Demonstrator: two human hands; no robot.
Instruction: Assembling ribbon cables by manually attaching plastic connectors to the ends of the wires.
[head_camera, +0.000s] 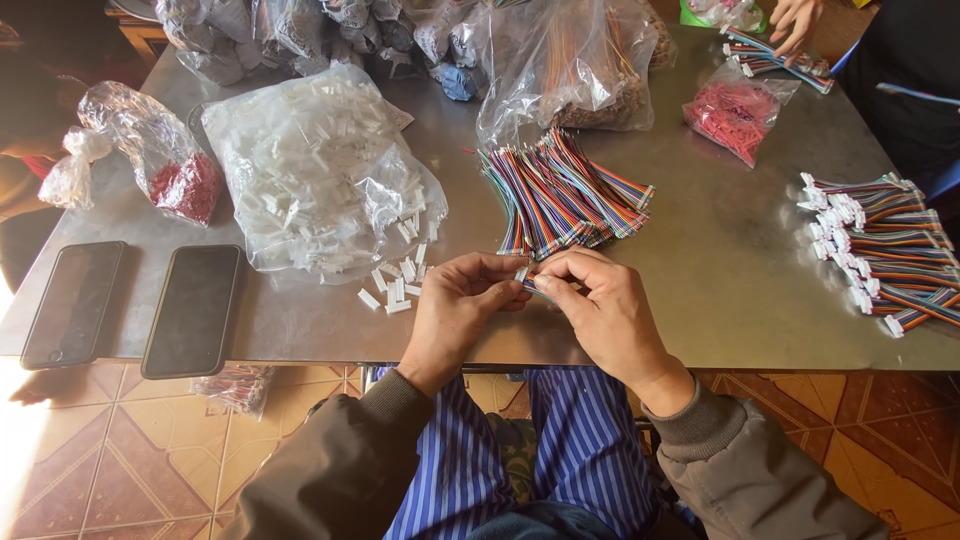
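Item: small white plastic connector housing (521, 272), at lower centre of the frame, just above the near table edge. Pinched between the fingertips of the left hand (460, 305) and the right hand (600, 310), which meet over it; both hands are closed together on the piece, thumbs and forefingers touching it. A short multicoloured ribbon wire piece (530, 285) shows at the pinch, mostly hidden by the fingers; its long axis appears to run left to right between the two hands, though this is hard to tell.

Supply, wires: fanned bundle of multicoloured ribbon wires (560, 195), directly above the hands in the frame, just beyond the fingertips, long axes slanting toward upper right. The right hand is the nearer.

Supply, housings: loose white plastic housings (395, 285) scattered on the grey metal table (720, 290), just left of the left hand, spilling from a clear plastic bag of white housings (310, 170) at upper left. The left hand is the nearer.

Finished pieces: row of ribbon wires with white ends (870, 250), far right, well apart from both hands.
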